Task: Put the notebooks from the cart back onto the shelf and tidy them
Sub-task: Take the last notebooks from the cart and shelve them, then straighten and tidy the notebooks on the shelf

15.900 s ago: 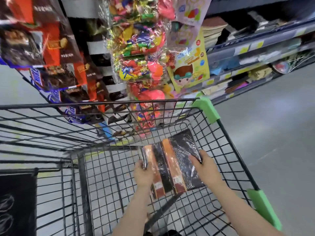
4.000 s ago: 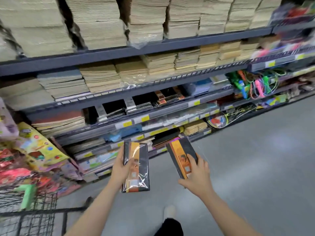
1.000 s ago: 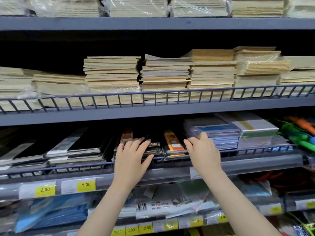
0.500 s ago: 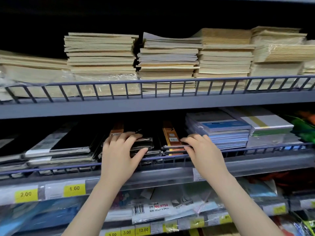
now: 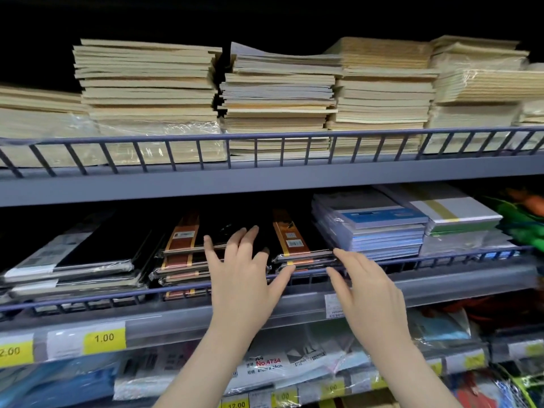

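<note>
1. Both hands reach over the wire rail of the middle shelf, where two stacks of black-and-orange notebooks lie flat in clear wrap.
2. The left stack sits just left of centre; its top book shows an orange-brown band with a white label.
3. The right stack lies beside it, touching or nearly touching a pile of blue pads on its right.
4. The left hand is spread, fingers straight and apart; the fingertips rest on the top of the left stack at its right edge, over the dark gap between the stacks.
5. Its thumb stretches right and touches the front edge of the right stack at the rail.
6. The right hand is also spread and holds nothing; its fingers point left, with the tips at the front right corner of the right stack. Whether they press on it or only come near, I cannot tell.
7. Left of the notebooks lies a pile of black folders with white labels.
8. Right of the blue pads sits a white pad with a yellow stripe, on a green one.
9. The upper shelf carries tall stacks of cream exercise books behind its own rail.
10. Yellow price tags reading 1.00 and 2.00 hang on the strip below the middle shelf; wrapped goods fill the shelf beneath.
</note>
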